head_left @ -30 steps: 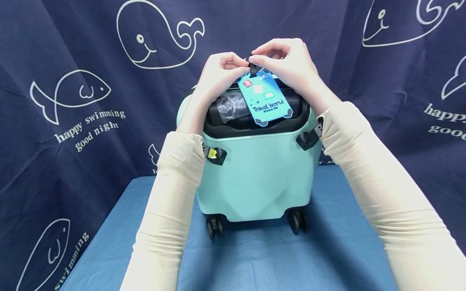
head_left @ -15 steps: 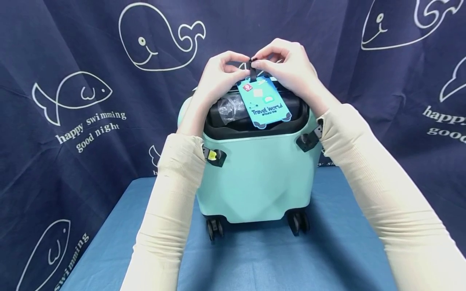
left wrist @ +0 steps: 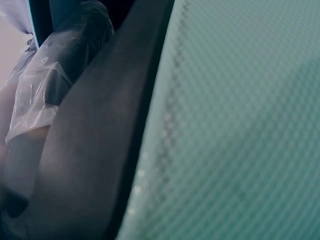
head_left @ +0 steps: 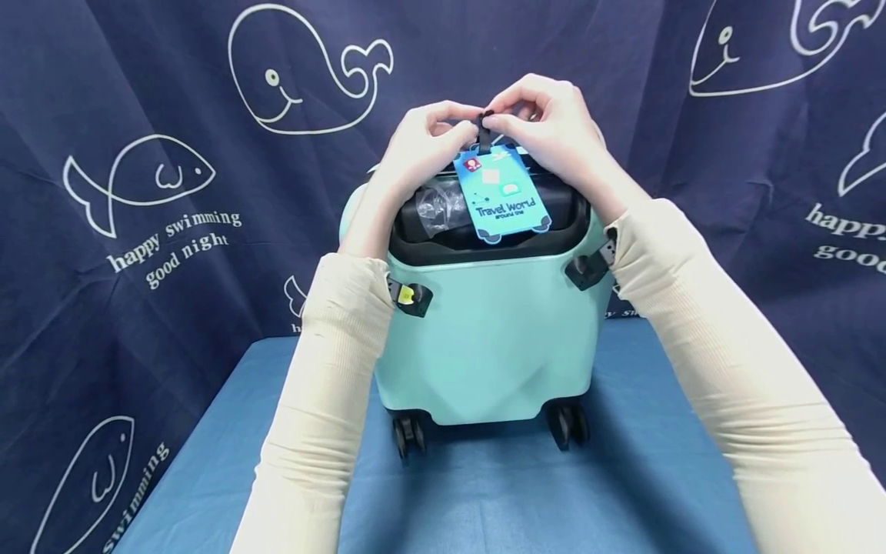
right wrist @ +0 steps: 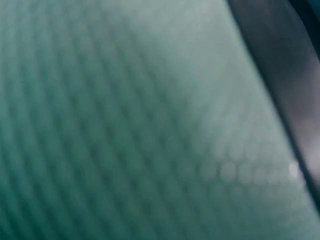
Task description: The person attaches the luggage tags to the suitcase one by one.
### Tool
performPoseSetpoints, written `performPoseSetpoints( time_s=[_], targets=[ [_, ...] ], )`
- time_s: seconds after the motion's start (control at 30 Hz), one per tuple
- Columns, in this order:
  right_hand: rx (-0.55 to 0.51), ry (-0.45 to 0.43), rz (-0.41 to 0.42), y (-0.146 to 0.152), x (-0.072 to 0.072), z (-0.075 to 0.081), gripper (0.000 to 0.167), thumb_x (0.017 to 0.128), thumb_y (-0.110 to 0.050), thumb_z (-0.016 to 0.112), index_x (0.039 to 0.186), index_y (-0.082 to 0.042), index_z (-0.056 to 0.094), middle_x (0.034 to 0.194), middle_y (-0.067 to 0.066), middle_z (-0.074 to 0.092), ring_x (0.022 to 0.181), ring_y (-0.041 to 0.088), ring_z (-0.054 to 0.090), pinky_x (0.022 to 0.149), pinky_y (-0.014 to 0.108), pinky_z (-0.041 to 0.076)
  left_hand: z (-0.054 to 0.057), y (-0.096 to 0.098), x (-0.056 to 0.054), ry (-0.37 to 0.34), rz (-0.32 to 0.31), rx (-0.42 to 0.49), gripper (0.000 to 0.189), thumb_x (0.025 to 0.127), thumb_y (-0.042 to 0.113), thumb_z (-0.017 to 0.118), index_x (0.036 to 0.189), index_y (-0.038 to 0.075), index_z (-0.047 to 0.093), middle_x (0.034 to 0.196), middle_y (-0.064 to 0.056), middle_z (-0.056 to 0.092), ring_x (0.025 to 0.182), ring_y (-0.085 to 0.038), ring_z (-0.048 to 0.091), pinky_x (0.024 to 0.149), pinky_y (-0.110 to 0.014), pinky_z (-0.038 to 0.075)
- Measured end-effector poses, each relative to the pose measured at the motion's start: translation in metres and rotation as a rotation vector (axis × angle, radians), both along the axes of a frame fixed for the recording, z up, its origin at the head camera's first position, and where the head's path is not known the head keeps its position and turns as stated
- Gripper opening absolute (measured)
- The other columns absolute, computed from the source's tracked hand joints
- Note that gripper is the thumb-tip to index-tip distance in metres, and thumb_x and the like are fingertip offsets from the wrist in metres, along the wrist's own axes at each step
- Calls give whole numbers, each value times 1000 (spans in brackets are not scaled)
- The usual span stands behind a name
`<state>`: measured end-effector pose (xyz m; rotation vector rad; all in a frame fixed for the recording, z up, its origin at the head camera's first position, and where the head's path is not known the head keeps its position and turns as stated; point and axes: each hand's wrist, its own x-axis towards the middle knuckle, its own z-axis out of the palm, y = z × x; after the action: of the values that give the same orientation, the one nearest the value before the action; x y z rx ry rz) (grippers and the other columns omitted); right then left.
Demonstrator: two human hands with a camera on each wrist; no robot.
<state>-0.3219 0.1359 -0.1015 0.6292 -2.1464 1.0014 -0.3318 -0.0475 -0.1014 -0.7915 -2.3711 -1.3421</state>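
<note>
A blue luggage tag (head_left: 503, 192) printed "Travel World" hangs by a short black strap (head_left: 484, 140) at the top of a mint-green suitcase (head_left: 487, 346). My left hand (head_left: 424, 148) pinches the strap from the left between thumb and fingertips. From the right, thumb and index finger of my right hand (head_left: 559, 127) pinch the strap's upper end. Behind the tag runs the suitcase's black handle (head_left: 439, 209), partly wrapped in clear plastic. In the left wrist view the plastic wrap (left wrist: 40, 95) shows beside the black recess edge; the right wrist view holds mostly blurred green shell (right wrist: 125, 125).
The suitcase stands upright on black wheels (head_left: 567, 423) on a blue-covered table (head_left: 471, 500). A dark blue curtain (head_left: 173, 331) with white whale and fish drawings hangs close behind it. Black wrist straps (head_left: 411, 298) sit at both cuffs, in front of the shell.
Both hands keep to the strap with small finger shifts. The left fingertips have moved slightly right, closer to the right ones, and the tag now hangs a little lower and straighter.
</note>
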Motion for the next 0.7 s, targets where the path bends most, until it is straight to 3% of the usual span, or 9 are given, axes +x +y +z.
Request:
performPoseSetpoints(
  time_s=[0.2, 0.37, 0.53, 0.7],
  targets=[
    [-10, 32, 10, -4, 0, 2, 24, 83, -30, 71, 98, -11, 72, 79, -12, 60, 68, 4, 51, 64, 18, 36, 1, -2, 0, -17, 13, -14, 39, 84, 34, 69, 120, 21, 62, 86, 0, 69, 81, -12, 61, 80, -20, 41],
    [9, 82, 49, -7, -3, 1, 20, 85, -22, 68, 96, -5, 71, 79, -11, 59, 68, 5, 52, 66, 18, 38, -1, -1, 0, 4, 28, -13, 38, 84, 34, 69, 119, 20, 62, 86, -1, 69, 81, -12, 62, 78, -20, 42],
    [16, 66, 53, -9, -6, 0, 17, 86, -19, 66, 93, -3, 68, 76, -11, 55, 66, 6, 50, 64, 18, 36, -5, 1, 0, 19, 41, -38, 35, 85, 33, 67, 115, 16, 61, 90, -3, 70, 82, -9, 62, 78, -19, 42],
    [9, 67, 44, -11, -5, 3, 17, 87, -22, 65, 91, -5, 66, 75, -10, 55, 66, 6, 49, 63, 19, 34, -1, 1, 0, 47, 43, -53, 34, 86, 35, 66, 110, 12, 60, 94, -3, 70, 83, -7, 61, 78, -18, 42]
  ],
)
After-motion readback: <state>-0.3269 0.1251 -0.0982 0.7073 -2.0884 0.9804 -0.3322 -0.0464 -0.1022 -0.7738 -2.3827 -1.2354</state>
